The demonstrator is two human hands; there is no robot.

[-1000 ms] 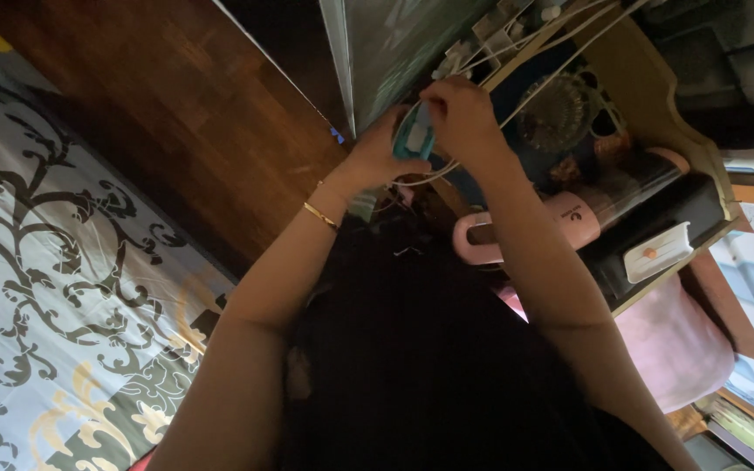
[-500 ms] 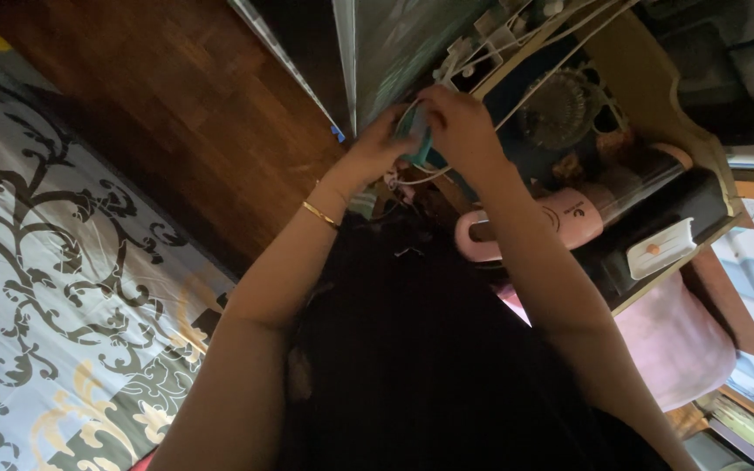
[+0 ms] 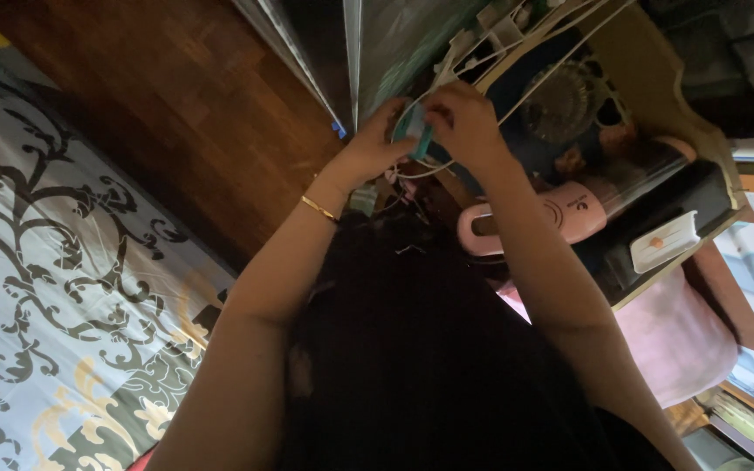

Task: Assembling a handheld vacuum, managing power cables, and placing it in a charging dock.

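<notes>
Both hands meet at the shelf's near edge: the left hand (image 3: pixel 368 148) and right hand (image 3: pixel 464 122) each pinch a small teal gadget (image 3: pixel 412 131), white cord (image 3: pixel 421 170) looped beneath, seemingly half wound.

Object: small teal-and-white device (image 3: pixel 413 133)
Pose: stood on edge, partly hidden by fingers
Place: pinched between both hands, above the cluttered shelf
Cord: thin white cable (image 3: pixel 425 170) looped just beneath it
</notes>
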